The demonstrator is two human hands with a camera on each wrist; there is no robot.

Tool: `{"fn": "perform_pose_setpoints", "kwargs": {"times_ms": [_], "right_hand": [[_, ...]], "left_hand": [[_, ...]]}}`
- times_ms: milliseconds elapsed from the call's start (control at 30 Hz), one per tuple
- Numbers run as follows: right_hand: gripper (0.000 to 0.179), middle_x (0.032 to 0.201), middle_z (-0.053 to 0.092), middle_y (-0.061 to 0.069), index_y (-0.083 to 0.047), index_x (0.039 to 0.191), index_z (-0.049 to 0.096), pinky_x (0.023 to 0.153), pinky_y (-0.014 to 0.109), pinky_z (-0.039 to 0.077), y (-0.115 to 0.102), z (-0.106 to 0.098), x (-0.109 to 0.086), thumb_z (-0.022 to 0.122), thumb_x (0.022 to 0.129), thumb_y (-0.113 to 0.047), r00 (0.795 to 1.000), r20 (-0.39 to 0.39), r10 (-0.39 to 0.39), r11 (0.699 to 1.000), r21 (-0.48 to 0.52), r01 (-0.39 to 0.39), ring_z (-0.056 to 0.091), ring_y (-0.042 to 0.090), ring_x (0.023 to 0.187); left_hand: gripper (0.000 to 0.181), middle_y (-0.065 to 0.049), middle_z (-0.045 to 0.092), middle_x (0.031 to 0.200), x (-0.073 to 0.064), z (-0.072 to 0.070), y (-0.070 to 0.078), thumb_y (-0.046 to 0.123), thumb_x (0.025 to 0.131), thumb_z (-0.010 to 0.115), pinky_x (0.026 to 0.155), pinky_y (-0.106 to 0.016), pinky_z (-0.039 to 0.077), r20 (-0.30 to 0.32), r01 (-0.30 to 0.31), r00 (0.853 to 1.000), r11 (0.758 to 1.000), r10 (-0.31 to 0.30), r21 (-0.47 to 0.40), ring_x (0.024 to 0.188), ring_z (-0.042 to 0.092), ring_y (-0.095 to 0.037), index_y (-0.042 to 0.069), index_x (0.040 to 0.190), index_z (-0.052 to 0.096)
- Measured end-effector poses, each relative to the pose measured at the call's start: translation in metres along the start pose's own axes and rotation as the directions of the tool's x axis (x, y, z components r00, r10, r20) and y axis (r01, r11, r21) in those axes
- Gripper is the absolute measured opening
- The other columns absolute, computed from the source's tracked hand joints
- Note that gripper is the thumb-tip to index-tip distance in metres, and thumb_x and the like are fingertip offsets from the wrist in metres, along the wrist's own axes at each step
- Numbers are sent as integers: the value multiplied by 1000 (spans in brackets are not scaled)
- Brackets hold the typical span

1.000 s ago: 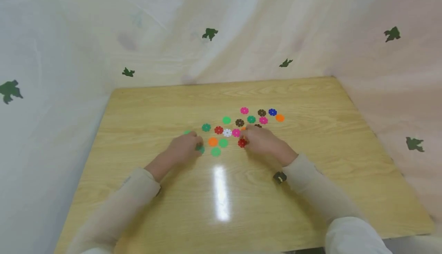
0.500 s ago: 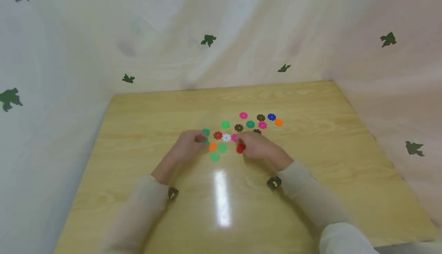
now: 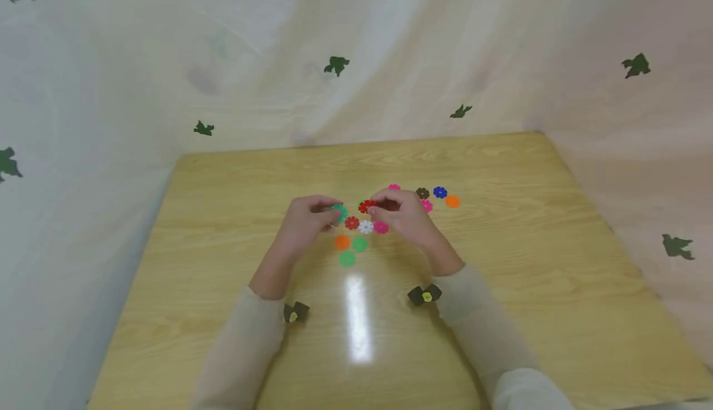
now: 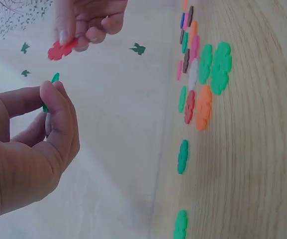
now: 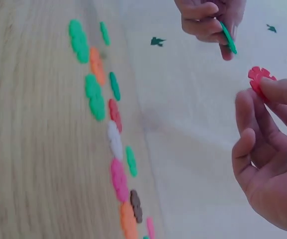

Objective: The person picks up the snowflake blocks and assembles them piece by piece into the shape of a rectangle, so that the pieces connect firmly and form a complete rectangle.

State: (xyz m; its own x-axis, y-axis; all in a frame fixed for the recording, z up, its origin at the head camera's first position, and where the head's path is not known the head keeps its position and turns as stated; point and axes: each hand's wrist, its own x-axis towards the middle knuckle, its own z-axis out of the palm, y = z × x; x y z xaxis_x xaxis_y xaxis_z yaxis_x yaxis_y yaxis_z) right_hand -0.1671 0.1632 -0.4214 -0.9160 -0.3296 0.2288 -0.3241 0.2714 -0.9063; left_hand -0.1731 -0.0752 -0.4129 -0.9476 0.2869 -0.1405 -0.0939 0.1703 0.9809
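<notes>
Between thumb and fingers, my left hand (image 3: 303, 224) pinches a teal-green notched plastic disc (image 3: 340, 213), seen nearly edge-on in the left wrist view. My right hand (image 3: 411, 221) holds a red notched disc (image 3: 364, 206) the same way, and its petal-like rim shows in the right wrist view (image 5: 259, 77). Both discs are raised above the table, facing each other with a small gap. Below them lie another red disc (image 3: 352, 223), a white disc (image 3: 366, 227) and a pink disc (image 3: 381, 227). My right hand hides part of the group in the head view.
Nearer me on the wooden table (image 3: 223, 187) are an orange disc (image 3: 342, 243) and light green discs (image 3: 348, 258). Brown (image 3: 423, 193), blue (image 3: 440, 192) and orange discs (image 3: 453, 202) lie to the right. A pale curtain (image 3: 250, 57) hangs behind the table.
My left hand has picked up the teal-green disc and moved right and up. My right hand has lifted the red disc off the table and brought it left, towards the other hand.
</notes>
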Motion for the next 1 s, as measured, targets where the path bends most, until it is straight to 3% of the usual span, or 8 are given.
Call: {"fn": "perform_pose_setpoints", "kwargs": {"times_ms": [100,233,433,700,833,1000], "right_hand": [[11,91,70,15,2,103,73,70,24,57,-8,6,2,70,94,-3,998,-33,-57,998,15,58,63,26,79],[8,88,70,7,0,98,76,64,24,52,-14,12,3,71,92,0,991,-51,-125,992,-36,123,58,23,74],[7,84,68,6,-1,94,77,60,25,47,-16,17,4,72,90,2,988,-71,-140,989,-68,135,53,22,70],[8,86,70,16,3,93,77,63,32,54,-13,20,3,73,87,7,978,-77,-194,979,-72,189,57,22,73],[8,84,70,12,2,89,78,64,31,57,-10,24,3,76,84,8,959,-74,-275,954,-148,262,61,21,72],[11,77,68,9,2,83,78,58,25,56,-8,28,1,76,81,13,918,-76,-389,901,-241,361,61,19,65]], "left_hand": [[25,-16,70,106,-3,0,4,8,95,69,83,-34,61,-10,18,1000,997,-19,-72,94,69,-34,-4,117,69],[25,-17,70,108,-5,4,10,8,95,70,84,-33,61,-11,34,999,988,-37,-153,95,70,-36,-4,116,69],[22,-18,70,106,-8,6,14,7,94,70,81,-30,61,-28,49,998,980,-55,-192,81,70,-22,-4,114,69],[23,-18,71,101,-9,5,14,4,93,69,77,-30,62,-23,46,998,974,-52,-223,78,70,-21,-8,113,67],[21,-18,71,95,-10,6,12,1,93,68,73,-30,62,-15,38,999,974,-43,-223,77,70,-22,-11,110,67],[21,-17,71,89,-12,10,10,-3,91,69,67,-26,62,-20,74,996,965,-81,-252,72,69,-20,-13,109,67]]}}
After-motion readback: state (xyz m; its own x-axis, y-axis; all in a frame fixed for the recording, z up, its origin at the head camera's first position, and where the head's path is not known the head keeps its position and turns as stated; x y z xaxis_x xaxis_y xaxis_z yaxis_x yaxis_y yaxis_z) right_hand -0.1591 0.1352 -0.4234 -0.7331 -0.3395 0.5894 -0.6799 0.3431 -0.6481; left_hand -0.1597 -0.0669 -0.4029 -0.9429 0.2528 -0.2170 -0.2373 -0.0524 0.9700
